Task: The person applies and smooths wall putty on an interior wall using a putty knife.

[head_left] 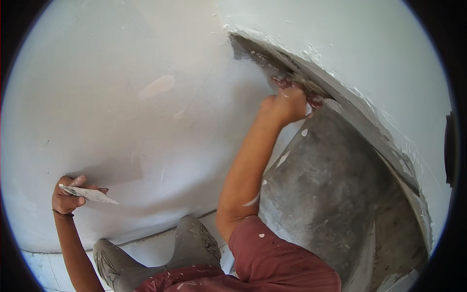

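At the lower left, my left hand (70,194) is closed around a thin flat plate (92,194) smeared with white putty, its pointed end toward the right. My right arm reaches up to the recess in the wall. There my right hand (289,103) grips a dark red, putty-flecked scraper (282,82) against the recess's upper edge. Most of the scraper is hidden by my fingers. White putty sticks to my right hand and elbow. Rough, broken plaster (311,61) runs along the edge beside my right hand.
A smooth pale wall (146,121) with a few patches spreads in front of me. The grey cement face (331,180) of the recess lies below my right hand. A dark object (450,148) stands at the far right. Light floor tiles (44,270) show at lower left.
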`<state>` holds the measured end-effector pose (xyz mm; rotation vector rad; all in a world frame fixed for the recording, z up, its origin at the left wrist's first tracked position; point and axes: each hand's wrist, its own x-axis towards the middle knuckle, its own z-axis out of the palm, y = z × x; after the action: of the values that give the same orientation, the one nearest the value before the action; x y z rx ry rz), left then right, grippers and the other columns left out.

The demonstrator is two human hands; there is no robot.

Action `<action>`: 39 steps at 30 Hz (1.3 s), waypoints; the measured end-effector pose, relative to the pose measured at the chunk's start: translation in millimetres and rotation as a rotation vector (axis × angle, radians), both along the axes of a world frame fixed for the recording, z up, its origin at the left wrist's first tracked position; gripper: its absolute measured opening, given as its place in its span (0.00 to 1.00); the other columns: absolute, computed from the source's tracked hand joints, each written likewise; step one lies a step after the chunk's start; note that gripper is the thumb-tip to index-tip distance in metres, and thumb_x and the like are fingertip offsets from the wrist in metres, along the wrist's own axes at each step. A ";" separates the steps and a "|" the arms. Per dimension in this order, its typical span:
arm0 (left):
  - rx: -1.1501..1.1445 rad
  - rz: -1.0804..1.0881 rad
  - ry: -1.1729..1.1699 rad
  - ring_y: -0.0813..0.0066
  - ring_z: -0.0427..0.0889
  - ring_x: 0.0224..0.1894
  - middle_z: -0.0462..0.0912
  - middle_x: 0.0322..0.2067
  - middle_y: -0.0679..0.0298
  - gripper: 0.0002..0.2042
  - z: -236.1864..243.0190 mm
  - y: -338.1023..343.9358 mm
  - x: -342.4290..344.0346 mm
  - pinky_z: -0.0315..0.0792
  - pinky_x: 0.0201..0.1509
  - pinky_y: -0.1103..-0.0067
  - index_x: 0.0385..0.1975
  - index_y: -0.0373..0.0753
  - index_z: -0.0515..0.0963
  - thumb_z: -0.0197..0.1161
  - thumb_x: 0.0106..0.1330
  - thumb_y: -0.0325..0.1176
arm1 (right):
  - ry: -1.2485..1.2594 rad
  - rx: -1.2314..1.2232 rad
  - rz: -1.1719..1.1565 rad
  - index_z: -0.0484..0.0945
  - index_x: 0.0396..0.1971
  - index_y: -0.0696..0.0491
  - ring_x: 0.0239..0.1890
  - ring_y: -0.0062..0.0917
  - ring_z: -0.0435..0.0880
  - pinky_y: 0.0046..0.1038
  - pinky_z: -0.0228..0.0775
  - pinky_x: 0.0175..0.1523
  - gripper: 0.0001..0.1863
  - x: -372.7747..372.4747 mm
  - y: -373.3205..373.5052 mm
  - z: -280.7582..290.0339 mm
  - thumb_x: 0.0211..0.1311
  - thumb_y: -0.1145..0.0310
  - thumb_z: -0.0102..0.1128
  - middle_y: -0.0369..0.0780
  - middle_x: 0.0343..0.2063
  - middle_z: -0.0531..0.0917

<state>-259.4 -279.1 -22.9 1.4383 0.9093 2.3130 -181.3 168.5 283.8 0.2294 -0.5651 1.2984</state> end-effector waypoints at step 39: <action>-0.116 0.049 0.177 0.35 0.84 0.52 0.87 0.43 0.40 0.34 4.8 3.2 1.5 0.68 0.65 0.41 0.65 0.48 0.77 0.63 0.56 0.13 | 0.064 0.406 0.185 0.76 0.46 0.67 0.37 0.35 0.85 0.37 0.82 0.40 0.17 11.6 130.7 -51.6 0.54 0.83 0.58 0.50 0.42 0.83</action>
<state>-257.9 -275.8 -18.1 1.6069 1.1197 2.1524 -169.7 299.2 232.2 0.6698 -0.7641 1.3398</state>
